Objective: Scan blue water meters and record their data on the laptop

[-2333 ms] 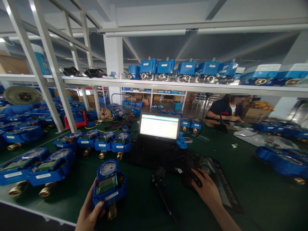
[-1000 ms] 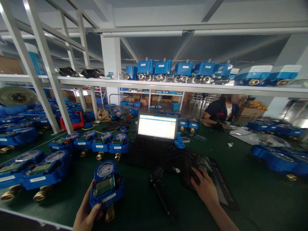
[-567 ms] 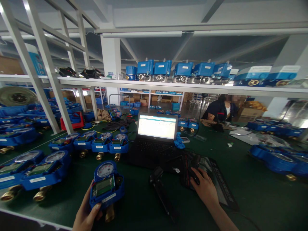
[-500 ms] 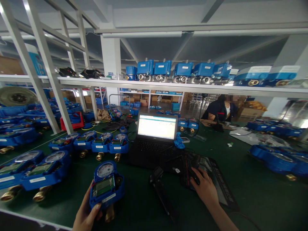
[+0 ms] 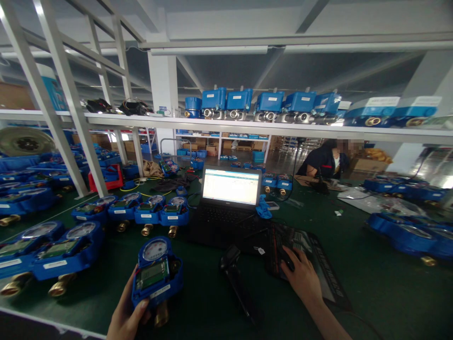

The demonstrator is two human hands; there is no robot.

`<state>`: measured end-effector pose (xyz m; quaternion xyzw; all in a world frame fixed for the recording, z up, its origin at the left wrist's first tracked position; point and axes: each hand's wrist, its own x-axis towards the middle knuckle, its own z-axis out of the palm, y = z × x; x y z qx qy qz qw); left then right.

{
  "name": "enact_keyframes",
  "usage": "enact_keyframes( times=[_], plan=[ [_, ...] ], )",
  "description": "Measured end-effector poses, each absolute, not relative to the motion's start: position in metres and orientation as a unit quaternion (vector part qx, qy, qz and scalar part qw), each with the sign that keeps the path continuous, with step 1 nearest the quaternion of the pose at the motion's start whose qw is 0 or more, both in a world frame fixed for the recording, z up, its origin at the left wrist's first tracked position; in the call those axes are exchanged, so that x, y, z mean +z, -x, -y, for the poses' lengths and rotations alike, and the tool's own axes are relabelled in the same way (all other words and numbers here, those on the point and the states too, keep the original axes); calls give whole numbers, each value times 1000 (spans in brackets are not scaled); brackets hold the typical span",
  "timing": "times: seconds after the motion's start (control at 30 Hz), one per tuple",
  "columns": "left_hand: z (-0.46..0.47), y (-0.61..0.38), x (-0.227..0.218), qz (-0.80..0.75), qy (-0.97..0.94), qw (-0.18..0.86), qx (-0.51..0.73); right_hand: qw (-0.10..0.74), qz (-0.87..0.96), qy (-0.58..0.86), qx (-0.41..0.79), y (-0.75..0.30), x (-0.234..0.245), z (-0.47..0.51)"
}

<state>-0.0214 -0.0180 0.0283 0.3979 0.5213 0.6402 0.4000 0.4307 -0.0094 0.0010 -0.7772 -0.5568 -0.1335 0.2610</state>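
Observation:
My left hand (image 5: pixel 129 309) is closed round the lower left side of a blue water meter (image 5: pixel 157 276), thumb on its front edge. The meter has a round dial, a green circuit board with a display, and a brass pipe end pointing toward me. My right hand (image 5: pixel 304 278) rests over a black computer mouse (image 5: pixel 288 259), its fingers wrapped on it. Under the mouse lies a dark patterned mouse pad (image 5: pixel 329 278). Between my hands a black barcode scanner (image 5: pixel 237 283) lies on the green table. Behind it stands an open laptop (image 5: pixel 230 189) with a lit screen, its text too small to read.
More blue meters (image 5: pixel 67 248) stand in rows on the left, and others (image 5: pixel 406 233) on the right. A metal shelf (image 5: pixel 247 123) with boxed meters crosses above the table. A blue glove (image 5: pixel 264 208) lies beside the laptop. A co-worker (image 5: pixel 322 160) sits beyond the table.
Both hands stay almost still, the left on the water meter and the right on the mouse. The co-worker at the back has shifted slightly.

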Motion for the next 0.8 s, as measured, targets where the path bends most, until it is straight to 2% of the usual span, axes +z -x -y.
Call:
enact_keyframes(
  times=[0.8],
  plan=[
    [19,22,30,-531,-390,407,633,263,563,773,-127,-433,-1,9]
  ],
)
